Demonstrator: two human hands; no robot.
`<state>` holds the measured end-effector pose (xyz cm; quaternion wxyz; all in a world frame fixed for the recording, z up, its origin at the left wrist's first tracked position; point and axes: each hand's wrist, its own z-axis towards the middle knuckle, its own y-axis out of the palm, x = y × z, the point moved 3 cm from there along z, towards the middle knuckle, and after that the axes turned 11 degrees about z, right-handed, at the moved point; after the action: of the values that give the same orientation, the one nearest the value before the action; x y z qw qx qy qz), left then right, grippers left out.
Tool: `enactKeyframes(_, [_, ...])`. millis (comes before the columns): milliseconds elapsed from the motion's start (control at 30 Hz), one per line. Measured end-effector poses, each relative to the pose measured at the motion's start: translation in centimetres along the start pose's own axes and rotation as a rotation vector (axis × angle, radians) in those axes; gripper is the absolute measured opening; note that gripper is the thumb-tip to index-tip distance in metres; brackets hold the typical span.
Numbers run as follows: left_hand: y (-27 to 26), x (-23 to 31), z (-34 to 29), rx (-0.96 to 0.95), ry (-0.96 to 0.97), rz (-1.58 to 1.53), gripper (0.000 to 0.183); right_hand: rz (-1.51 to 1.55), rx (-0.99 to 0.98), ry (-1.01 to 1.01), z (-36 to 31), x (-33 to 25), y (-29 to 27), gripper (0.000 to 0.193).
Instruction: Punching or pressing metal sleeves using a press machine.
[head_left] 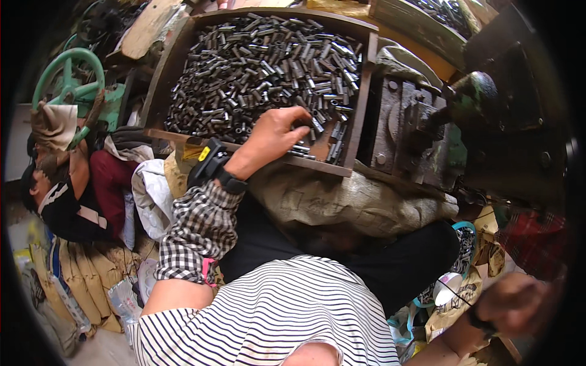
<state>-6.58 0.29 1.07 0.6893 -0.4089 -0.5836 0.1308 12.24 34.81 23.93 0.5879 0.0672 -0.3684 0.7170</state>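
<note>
The left hand (279, 131) is holding its fingers half-curled over metal tubes (268, 58), which are filling the tray (364, 91); any grip is hidden. The right hand (514, 303) is blurring at lower right, opening and contents indeterminable.

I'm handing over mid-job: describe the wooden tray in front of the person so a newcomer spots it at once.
Find the big dark machine at the right. Just left of it lies the squarish wooden tray, heaped with short metal tubes. Of the metal-filled containers, only this has the left hand over it.
</note>
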Motion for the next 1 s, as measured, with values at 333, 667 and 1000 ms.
enactKeyframes(333, [-0.2, -2.1, -1.5, 0.008, 0.063, 0.428, 0.017, 0.864, -0.592, 0.253, 1.6, -23.3, 25.2, 0.005])
enactKeyframes(667, [0.3, -3.1, -1.1, -0.24, 0.184, 0.471, 0.015, 0.843, -0.786, 0.266, 1.6, -26.1, 28.6, 0.007])
enactKeyframes(1000, [1.0, -3.3, -1.2, -0.06, 0.153, 0.651, 0.016, 1.201, -0.523, 0.682, 1.8, -22.0, 24.9, 0.014])
